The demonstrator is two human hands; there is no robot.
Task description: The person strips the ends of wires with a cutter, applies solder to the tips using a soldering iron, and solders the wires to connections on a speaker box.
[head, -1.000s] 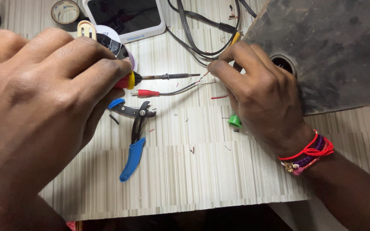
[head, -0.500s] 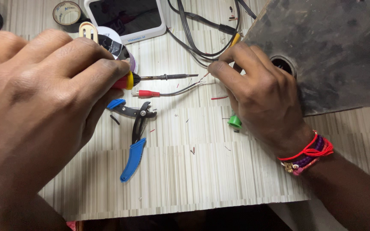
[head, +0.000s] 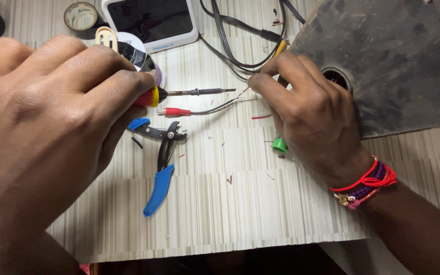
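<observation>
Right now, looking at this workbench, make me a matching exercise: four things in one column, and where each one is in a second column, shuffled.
Things:
1. soldering iron
2. blue-handled pliers
3. green cap
4. tape roll

Places:
A. top edge of the bench, beside the white device
B. held in the left hand
C. just below the right hand
D. lying open on the bench between the hands

Pairs: 1-B, 2-D, 3-C, 4-A

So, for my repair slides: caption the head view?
Left hand holds a soldering iron toward thin wires pinched by the right hand, above blue-handled pliers.
</observation>
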